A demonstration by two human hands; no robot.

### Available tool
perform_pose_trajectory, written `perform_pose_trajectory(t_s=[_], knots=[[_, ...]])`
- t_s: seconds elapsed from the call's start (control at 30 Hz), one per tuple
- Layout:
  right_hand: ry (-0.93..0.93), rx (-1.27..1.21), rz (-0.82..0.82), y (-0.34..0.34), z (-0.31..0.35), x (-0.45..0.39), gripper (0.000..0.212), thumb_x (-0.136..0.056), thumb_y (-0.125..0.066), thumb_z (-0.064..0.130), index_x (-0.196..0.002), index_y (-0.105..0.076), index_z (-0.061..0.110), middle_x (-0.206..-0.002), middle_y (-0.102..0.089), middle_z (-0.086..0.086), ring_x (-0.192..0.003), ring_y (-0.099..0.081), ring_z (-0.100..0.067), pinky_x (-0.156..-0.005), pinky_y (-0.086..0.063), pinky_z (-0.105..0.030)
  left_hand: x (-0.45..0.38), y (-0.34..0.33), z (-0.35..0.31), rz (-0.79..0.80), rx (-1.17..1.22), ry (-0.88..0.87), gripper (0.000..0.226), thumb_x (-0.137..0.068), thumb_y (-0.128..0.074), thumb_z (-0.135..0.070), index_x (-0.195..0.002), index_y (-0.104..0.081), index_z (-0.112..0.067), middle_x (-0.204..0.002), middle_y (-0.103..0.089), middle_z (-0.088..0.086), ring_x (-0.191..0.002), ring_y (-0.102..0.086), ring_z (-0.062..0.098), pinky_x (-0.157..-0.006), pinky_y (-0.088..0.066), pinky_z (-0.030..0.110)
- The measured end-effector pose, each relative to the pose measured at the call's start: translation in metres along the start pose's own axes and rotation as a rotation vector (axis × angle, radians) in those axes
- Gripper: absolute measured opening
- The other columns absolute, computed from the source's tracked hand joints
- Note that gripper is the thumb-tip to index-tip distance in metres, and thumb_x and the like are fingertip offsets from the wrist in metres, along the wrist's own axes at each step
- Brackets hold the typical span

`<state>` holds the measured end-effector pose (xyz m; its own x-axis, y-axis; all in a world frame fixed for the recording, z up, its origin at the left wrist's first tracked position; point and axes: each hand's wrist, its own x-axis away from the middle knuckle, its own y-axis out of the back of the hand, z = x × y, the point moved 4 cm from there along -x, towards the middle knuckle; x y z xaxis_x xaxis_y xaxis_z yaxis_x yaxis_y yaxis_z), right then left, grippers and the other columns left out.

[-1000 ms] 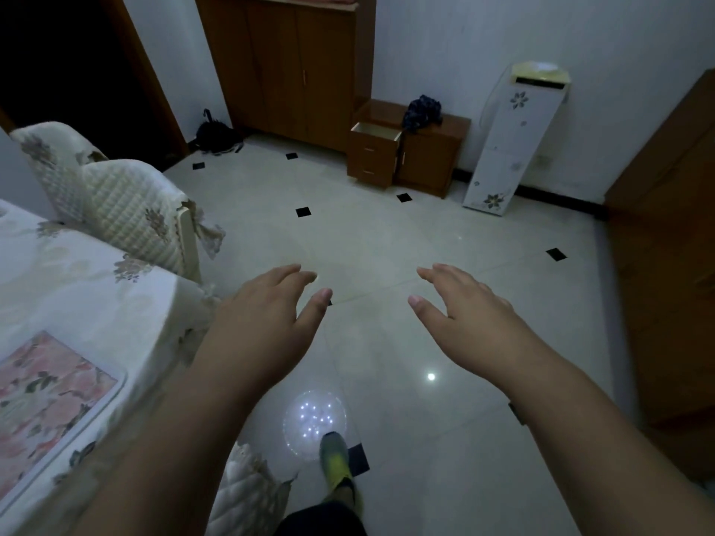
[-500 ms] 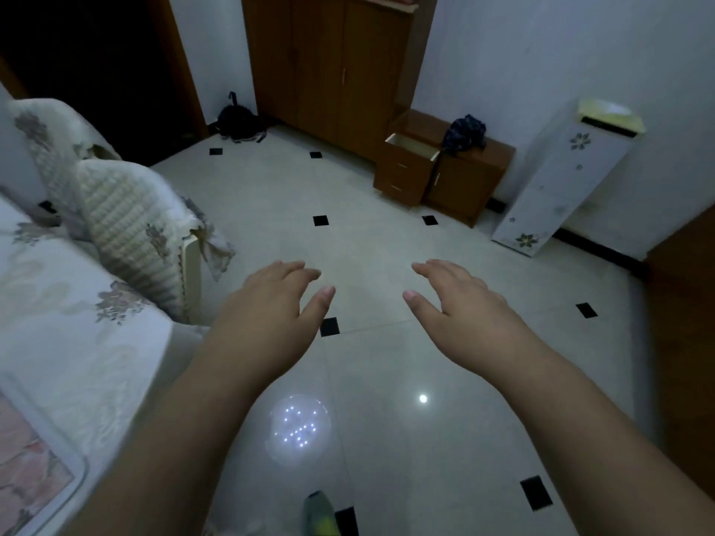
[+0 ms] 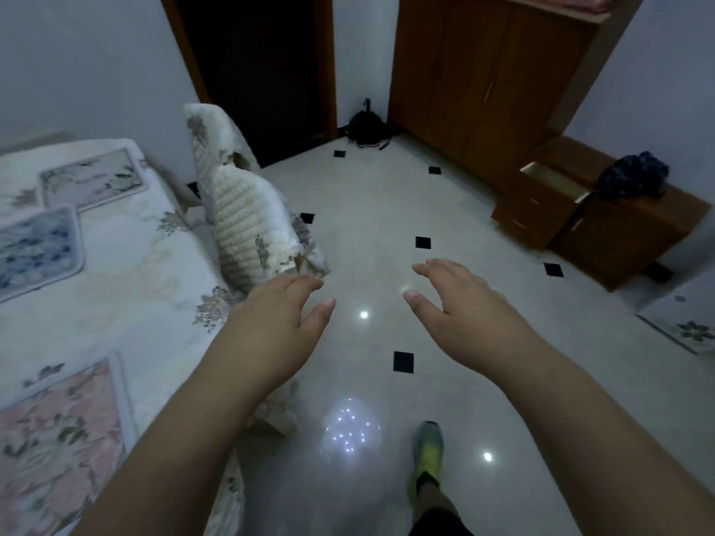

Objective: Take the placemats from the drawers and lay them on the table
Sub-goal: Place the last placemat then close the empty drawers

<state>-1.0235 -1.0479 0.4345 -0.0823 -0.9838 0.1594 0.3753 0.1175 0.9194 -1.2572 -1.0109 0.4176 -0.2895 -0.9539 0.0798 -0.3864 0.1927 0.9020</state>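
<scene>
Both hands out in front over the tiled floor (image 3: 367,234), empty: left hand (image 3: 278,323) released, fingers loosely spread; right hand (image 3: 460,307) likewise relaxed, gripping nothing. Three placemats already flat on the cloth-covered surface (image 3: 147,272) at the left: a pink floral placemat (image 3: 58,439) nearest, a blue placemat (image 3: 35,249) further along, a pale grey-green placemat (image 3: 93,177) at the far end, the last two nearly touching at a corner. Across the room, well apart from the hands, a low wooden drawer unit (image 3: 541,210) with its top drawer (image 3: 557,177) pulled open; contents too small and dim to make out, so no telling whether more mats remain inside. Judging by the ones laid out: thin, light, probably soft and floppy with a stitched border, likely to droop if lifted by one corner. Best taken along two opposite edges or two corners, one hand each, kept level, then lowered flat onto bare cloth and smoothed outward. Little risk of damage; main worry a fold, or overlap with a neighbouring mat.
</scene>
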Motion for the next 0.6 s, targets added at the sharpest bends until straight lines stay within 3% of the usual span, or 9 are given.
perform_pose_trajectory(t_s=[0.37, 0.47, 0.6], knots=[[0.356, 0.06, 0.125, 0.028, -0.025, -0.181, 0.055, -0.101, -0.033, 0.056, -0.151, -0.034, 0.033, -0.16, -0.028, 0.011, -0.143, -0.032, -0.016, -0.113, -0.031, -0.041, -0.115, 0.013, -0.025, -0.167, -0.031, 0.255, 0.052, -0.101, -0.038, -0.058, -0.143, -0.055, -0.032, -0.151, -0.049, -0.014, -0.142, -0.038, 0.008, -0.114, -0.035, 0.033], [0.431, 0.086, 0.158, 0.036, -0.02, -0.222, 0.056, -0.101, -0.032, 0.056, -0.151, -0.035, 0.031, -0.159, -0.03, 0.01, -0.141, -0.034, -0.017, -0.112, -0.032, -0.041, -0.138, 0.015, -0.023, -0.203, 0.029, 0.329, 0.052, -0.1, -0.039, -0.059, -0.142, -0.056, -0.034, -0.15, -0.05, -0.015, -0.14, -0.041, 0.008, -0.115, -0.037, 0.038], [0.52, 0.119, 0.189, 0.042, -0.004, -0.266, 0.055, -0.102, -0.031, 0.056, -0.15, -0.036, 0.031, -0.158, -0.031, 0.012, -0.141, -0.035, -0.016, -0.11, -0.031, -0.039, -0.158, 0.021, -0.002, -0.232, 0.08, 0.456, 0.053, -0.099, -0.039, -0.063, -0.14, -0.055, -0.035, -0.146, -0.052, -0.017, -0.126, -0.054, 0.015, -0.106, -0.046, 0.044]])
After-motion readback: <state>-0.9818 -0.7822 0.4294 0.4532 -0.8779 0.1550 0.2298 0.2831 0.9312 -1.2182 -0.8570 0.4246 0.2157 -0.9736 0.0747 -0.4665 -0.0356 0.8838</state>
